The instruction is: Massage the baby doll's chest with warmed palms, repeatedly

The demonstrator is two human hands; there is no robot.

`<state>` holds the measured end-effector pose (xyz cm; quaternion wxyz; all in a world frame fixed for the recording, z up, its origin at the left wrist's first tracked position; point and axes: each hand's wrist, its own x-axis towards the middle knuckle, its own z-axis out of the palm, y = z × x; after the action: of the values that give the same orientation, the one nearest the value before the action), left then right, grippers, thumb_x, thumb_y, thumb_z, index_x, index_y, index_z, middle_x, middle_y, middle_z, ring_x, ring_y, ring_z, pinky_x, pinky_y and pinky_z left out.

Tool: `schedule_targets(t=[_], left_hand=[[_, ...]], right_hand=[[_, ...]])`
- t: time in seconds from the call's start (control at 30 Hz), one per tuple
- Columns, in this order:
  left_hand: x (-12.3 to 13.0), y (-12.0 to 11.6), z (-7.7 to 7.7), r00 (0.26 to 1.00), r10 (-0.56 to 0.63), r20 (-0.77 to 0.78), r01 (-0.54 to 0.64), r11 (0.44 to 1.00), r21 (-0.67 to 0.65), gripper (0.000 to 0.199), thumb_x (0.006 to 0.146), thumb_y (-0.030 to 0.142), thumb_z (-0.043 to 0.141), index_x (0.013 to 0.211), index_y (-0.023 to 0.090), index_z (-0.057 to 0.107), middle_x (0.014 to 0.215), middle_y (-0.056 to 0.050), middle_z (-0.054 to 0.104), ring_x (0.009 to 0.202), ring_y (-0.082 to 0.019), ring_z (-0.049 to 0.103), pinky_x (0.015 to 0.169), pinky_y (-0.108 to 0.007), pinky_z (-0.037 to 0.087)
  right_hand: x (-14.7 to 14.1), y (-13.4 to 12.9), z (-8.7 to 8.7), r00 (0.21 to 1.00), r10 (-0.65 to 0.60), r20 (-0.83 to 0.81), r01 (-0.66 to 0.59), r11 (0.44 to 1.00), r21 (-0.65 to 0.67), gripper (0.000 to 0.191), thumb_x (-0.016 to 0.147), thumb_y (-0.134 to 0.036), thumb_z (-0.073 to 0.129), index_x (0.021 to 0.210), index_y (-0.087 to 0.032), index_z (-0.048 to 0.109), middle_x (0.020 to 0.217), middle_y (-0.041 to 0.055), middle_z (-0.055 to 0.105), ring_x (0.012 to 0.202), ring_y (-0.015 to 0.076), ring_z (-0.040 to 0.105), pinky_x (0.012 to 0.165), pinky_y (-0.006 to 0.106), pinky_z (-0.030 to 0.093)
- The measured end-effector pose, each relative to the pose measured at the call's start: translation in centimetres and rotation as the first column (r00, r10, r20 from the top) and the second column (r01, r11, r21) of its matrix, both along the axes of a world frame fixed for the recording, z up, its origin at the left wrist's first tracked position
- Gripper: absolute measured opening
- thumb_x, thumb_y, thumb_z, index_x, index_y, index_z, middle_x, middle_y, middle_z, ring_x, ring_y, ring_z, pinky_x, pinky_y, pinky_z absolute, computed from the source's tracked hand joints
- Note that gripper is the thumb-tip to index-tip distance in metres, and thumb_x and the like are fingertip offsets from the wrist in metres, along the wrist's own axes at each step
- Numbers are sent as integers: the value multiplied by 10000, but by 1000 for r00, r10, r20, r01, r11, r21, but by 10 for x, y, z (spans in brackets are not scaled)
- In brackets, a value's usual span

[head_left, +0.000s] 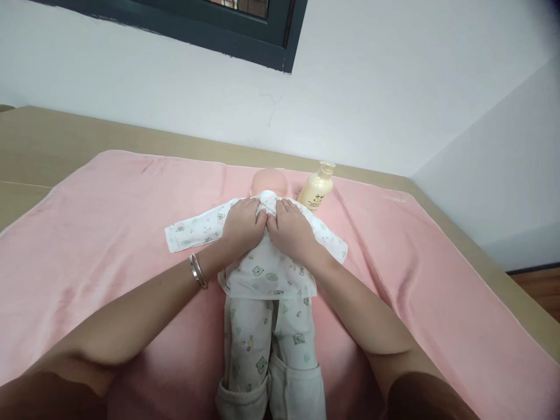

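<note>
Doll's collar (270,201) under both hands — left hand (242,224), right hand (292,227).

One doll (268,256), one bottle (317,189), one blanket (87,233)

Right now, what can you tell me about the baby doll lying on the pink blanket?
The baby doll lies on its back on the pink blanket, its bald head toward the wall. It wears a white cotton-looking top and trousers printed with small green bears; the sleeves spread out to each side. The left hand and right hand both press on its chest near the collar. A cream pump bottle lies beside its head.
</note>
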<state>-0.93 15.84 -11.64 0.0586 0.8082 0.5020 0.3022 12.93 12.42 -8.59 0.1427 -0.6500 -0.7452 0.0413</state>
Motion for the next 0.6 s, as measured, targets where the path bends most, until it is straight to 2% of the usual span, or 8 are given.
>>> schedule_targets(t=[0.1,0.17,0.33,0.5,0.6], left_hand=[[-1,0,-2,1000,11,-14,-10,999,37,263,944,246,377,978,156,622,1033,-139,700,1014,-287,630,946,-440,484],[-1,-2,-3,999,17,-44,-13,997,81,292,953,262,373,997,138,634,1049,-157,699,1039,-300,630,958,-453,482],[-2,-8,1,988,12,-157,14,987,160,348,967,256,329,905,134,649,960,-179,702,970,-325,637,904,-481,494],[-2,-4,6,990,29,-135,-25,999,32,273,945,290,404,944,145,635,1017,-164,691,1027,-310,625,951,-464,501],[-2,-4,6,987,27,-159,-24,1000,20,293,944,288,392,963,119,630,1027,-189,682,1055,-327,613,986,-492,483]], right_hand=[[12,8,6,995,56,-79,-64,993,-95,526,1014,-390,301,1360,-60,522,1477,201,516,1393,296,459,1135,426,386],[18,14,7,995,56,-87,-66,991,-120,525,1020,-403,294,1347,-65,530,1462,200,531,1369,287,485,1121,418,398],[9,6,4,997,-45,66,46,999,-23,546,1032,-349,274,1342,25,525,1453,266,517,1420,330,429,1174,439,328],[-4,-19,14,982,-55,181,59,998,-15,524,1031,-348,295,1219,12,627,1306,259,634,1315,343,541,1103,429,405],[0,-18,18,987,-32,155,39,999,-38,483,1029,-357,302,1117,-57,670,1213,224,684,1228,320,595,1023,410,457]])
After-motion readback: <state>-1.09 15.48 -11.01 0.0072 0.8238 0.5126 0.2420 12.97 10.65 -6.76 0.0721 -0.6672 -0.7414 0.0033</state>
